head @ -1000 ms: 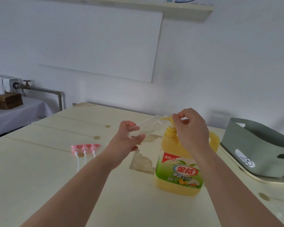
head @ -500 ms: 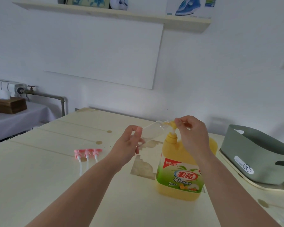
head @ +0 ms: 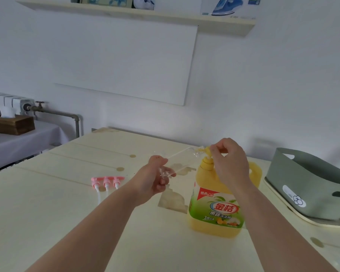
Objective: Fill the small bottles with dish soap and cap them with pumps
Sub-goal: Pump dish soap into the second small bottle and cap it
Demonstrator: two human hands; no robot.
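Left grip (head: 154, 180) closed round the small bottle (head: 178, 160), which we held tilted: long axis up and right from that grip, mouth at the nozzle of the pump head (head: 203, 149) on the soap jug (head: 218, 205). Right grip (head: 230, 161) pinched that pump head, nearer for the press. Pink pumps (head: 106, 181) lay left of both.

Hard to trace the clear small bottle (head: 182, 158) against the table (head: 47, 213), base buried in the left hand (head: 155, 179). Cannot see much of the pump head of the dish soap jug (head: 216, 209) under the right hand (head: 229, 165). Cut off at the right edge: grey basket (head: 310, 185). Partly behind the left forearm (head: 106, 216): tubes of the pink pumps (head: 106, 180).
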